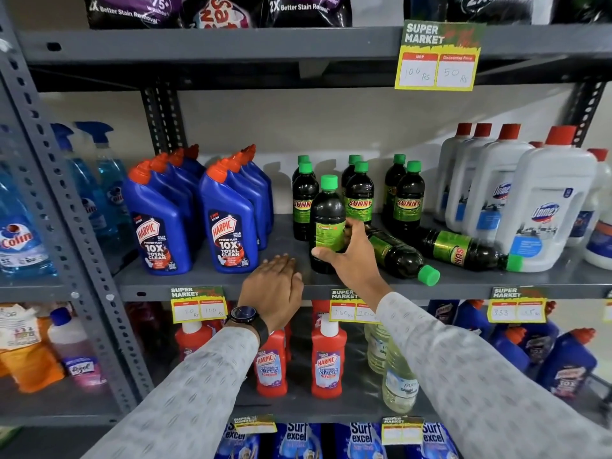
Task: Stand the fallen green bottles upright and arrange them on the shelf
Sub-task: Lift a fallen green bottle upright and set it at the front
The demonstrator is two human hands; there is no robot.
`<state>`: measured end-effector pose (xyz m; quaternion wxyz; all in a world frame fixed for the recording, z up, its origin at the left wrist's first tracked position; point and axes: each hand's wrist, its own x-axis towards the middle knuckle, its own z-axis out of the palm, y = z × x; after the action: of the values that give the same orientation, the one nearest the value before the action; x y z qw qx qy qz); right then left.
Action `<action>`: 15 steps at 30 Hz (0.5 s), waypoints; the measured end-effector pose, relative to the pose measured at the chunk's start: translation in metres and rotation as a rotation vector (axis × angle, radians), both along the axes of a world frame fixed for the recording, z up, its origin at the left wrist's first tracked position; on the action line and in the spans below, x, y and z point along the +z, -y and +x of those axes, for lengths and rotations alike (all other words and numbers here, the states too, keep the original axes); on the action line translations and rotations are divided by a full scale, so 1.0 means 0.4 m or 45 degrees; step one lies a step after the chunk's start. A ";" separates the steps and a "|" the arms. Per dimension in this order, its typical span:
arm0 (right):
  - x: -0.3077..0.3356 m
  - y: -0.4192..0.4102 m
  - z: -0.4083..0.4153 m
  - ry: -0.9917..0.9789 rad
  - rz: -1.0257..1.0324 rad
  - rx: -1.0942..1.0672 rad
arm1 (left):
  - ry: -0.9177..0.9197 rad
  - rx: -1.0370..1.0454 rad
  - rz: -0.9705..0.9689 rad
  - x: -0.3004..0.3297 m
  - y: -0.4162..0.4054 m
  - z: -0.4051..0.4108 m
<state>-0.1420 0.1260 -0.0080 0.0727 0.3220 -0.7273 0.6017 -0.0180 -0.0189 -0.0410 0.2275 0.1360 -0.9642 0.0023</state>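
Observation:
Dark bottles with green caps and green SUNNY labels stand on the grey middle shelf (205,283). My right hand (351,256) grips one upright bottle (326,210) near the shelf's front, with its label turned to the side. Behind it several green bottles (409,197) stand upright in rows. Two lie fallen to the right: one (402,258) just behind my right hand with its cap toward the front, another (463,248) further right against a white jug. My left hand (275,286) rests flat on the shelf's front edge, holding nothing; a watch is on its wrist.
Blue Harpic bottles (228,223) crowd the shelf's left part and white Domex jugs (543,200) its right. Price cards (437,56) hang from the shelf edges. Red Harpic bottles (326,359) and clear bottles stand on the shelf below. Blue spray bottles (20,233) fill the neighbouring rack.

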 end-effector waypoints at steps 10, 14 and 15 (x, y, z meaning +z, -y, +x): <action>0.003 -0.016 -0.008 0.076 0.084 0.070 | 0.005 0.008 0.010 -0.002 0.000 -0.002; 0.002 -0.010 0.003 0.017 0.043 0.063 | 0.000 0.010 0.017 -0.002 -0.001 -0.004; 0.004 -0.014 0.004 0.022 0.041 0.086 | -0.005 0.009 0.020 -0.002 -0.001 -0.004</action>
<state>-0.1405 0.1317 -0.0062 0.0410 0.3423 -0.7262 0.5948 -0.0195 -0.0185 -0.0419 0.2284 0.1413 -0.9632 -0.0046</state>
